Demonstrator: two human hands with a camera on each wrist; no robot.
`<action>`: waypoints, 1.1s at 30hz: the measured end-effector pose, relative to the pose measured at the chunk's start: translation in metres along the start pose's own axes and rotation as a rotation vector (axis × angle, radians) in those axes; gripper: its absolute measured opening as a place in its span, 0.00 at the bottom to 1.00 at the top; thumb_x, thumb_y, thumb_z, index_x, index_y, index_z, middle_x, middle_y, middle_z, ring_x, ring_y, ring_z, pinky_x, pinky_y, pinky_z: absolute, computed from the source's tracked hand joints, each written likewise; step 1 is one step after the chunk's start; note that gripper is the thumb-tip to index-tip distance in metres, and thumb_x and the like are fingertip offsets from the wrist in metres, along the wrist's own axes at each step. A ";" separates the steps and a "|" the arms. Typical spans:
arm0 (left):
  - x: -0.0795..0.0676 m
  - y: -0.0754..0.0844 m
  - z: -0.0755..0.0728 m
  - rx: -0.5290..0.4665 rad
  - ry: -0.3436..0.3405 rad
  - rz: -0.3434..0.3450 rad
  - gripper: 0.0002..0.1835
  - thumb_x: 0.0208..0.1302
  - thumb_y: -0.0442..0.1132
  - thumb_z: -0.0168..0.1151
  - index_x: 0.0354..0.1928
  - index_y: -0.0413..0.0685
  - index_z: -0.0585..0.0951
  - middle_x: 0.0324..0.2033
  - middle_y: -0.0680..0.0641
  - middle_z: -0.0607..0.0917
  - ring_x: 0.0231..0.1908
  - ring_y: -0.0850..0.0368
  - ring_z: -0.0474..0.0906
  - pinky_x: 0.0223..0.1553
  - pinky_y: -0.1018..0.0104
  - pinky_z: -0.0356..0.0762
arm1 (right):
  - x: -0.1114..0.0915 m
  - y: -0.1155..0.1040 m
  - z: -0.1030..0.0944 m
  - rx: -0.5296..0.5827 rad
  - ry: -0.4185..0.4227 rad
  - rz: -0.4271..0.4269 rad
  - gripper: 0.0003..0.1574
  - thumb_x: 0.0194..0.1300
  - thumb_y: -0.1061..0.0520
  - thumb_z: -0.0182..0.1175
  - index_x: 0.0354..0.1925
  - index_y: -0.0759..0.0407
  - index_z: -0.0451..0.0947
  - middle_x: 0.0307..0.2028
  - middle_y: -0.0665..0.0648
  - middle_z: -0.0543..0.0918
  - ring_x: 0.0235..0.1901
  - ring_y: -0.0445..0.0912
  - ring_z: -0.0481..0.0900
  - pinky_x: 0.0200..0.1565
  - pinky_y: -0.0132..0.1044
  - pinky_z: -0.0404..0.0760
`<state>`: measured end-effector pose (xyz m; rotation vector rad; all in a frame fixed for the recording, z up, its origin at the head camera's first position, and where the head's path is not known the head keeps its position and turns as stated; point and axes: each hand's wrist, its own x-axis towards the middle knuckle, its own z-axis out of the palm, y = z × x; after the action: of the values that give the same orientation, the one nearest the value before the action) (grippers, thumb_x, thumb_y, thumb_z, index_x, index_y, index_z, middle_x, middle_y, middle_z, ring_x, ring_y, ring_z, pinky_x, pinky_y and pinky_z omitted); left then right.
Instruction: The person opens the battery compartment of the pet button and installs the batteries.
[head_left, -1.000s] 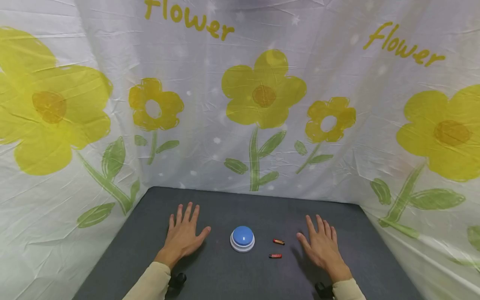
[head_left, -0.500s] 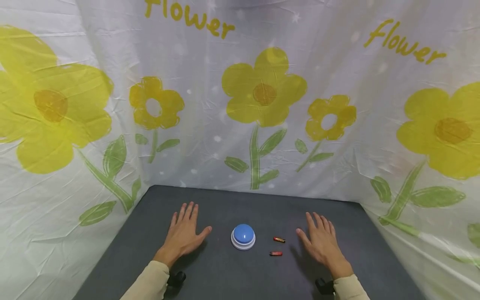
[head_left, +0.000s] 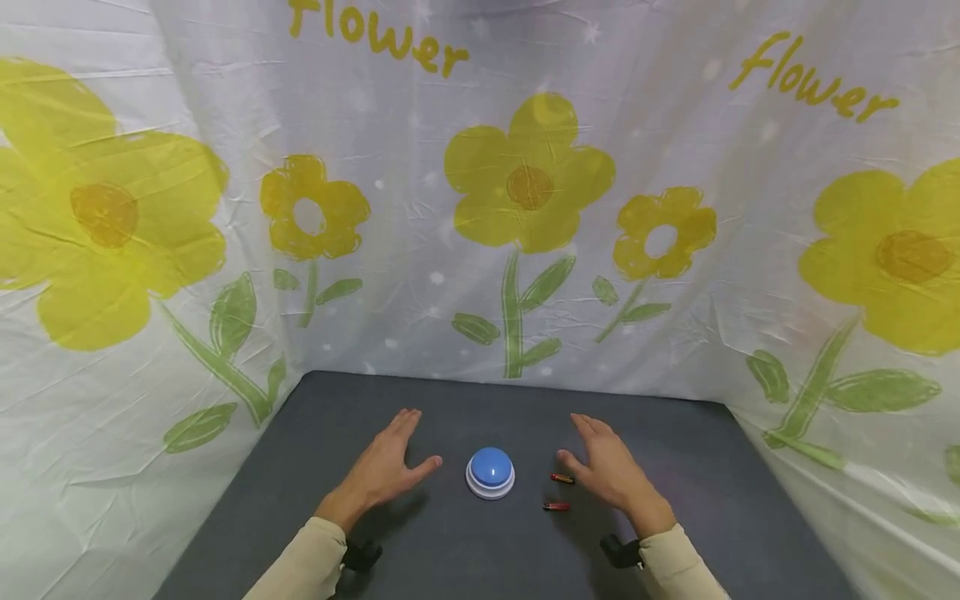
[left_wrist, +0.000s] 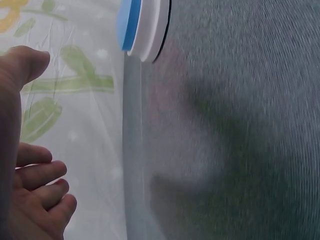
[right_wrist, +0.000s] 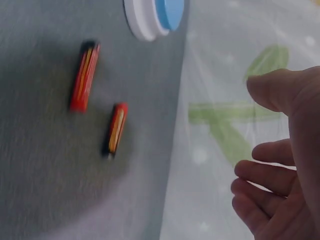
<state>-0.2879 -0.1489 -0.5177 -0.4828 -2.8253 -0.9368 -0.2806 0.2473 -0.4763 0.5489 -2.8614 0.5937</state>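
Note:
A round push-button light with a blue dome and white base (head_left: 491, 473) sits on the dark table between the hands. To its right lie two small red-and-black batteries, the farther one (head_left: 562, 478) and the nearer one (head_left: 557, 506); both also show in the right wrist view. My left hand (head_left: 382, 468) hovers left of the button, palm turned inward, thumb apart from the fingers, holding nothing. On the other side my right hand (head_left: 609, 468) hovers just right of the batteries, likewise turned inward, with nothing in its grasp. Its thumb reaches close to the farther battery in the head view.
A dark grey tabletop (head_left: 465, 550) lies under everything. White cloth printed with yellow flowers (head_left: 529, 187) hangs around the back and both sides. Each wrist carries a black camera mount, one at the left (head_left: 363, 556) and one at the right (head_left: 619, 551).
Both hands have moved inward toward the button and turned from palm-down to palms facing each other. The button and batteries stay in place on the table.

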 end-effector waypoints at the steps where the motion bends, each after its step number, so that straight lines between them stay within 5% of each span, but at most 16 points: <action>1: 0.001 0.002 0.002 -0.012 -0.001 0.006 0.52 0.72 0.63 0.69 0.84 0.37 0.62 0.83 0.33 0.63 0.84 0.33 0.58 0.79 0.29 0.65 | 0.002 -0.002 0.002 0.008 -0.006 -0.001 0.45 0.78 0.48 0.68 0.78 0.72 0.66 0.75 0.75 0.73 0.75 0.71 0.71 0.73 0.71 0.74; 15: 0.013 0.016 0.035 -0.091 -0.048 0.023 0.48 0.69 0.58 0.75 0.80 0.35 0.69 0.78 0.29 0.71 0.77 0.26 0.67 0.77 0.28 0.68 | 0.017 -0.017 0.033 0.056 -0.032 -0.077 0.46 0.67 0.52 0.78 0.72 0.75 0.74 0.68 0.74 0.81 0.69 0.69 0.79 0.69 0.66 0.80; 22: 0.023 0.000 0.070 -0.073 -0.022 0.184 0.47 0.72 0.63 0.70 0.74 0.28 0.72 0.70 0.26 0.79 0.70 0.27 0.77 0.71 0.34 0.78 | 0.021 -0.024 0.056 0.087 -0.044 -0.142 0.44 0.64 0.53 0.80 0.68 0.77 0.76 0.64 0.76 0.83 0.65 0.70 0.81 0.67 0.67 0.82; 27: 0.020 0.024 0.067 -0.108 -0.103 0.134 0.43 0.68 0.54 0.77 0.72 0.27 0.75 0.68 0.27 0.81 0.70 0.29 0.78 0.73 0.32 0.76 | 0.031 -0.002 0.093 0.136 -0.027 -0.253 0.44 0.70 0.45 0.76 0.69 0.74 0.77 0.64 0.72 0.84 0.66 0.66 0.82 0.69 0.61 0.83; 33: 0.023 0.024 0.082 -0.083 -0.114 0.152 0.35 0.65 0.46 0.80 0.67 0.31 0.81 0.62 0.32 0.87 0.65 0.35 0.84 0.69 0.37 0.82 | 0.029 -0.022 0.095 0.133 -0.090 -0.238 0.39 0.67 0.49 0.78 0.65 0.73 0.80 0.60 0.71 0.88 0.62 0.65 0.86 0.65 0.62 0.84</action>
<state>-0.3033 -0.0757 -0.5647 -0.7734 -2.8077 -1.0299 -0.3075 0.1800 -0.5476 0.9442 -2.7925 0.7376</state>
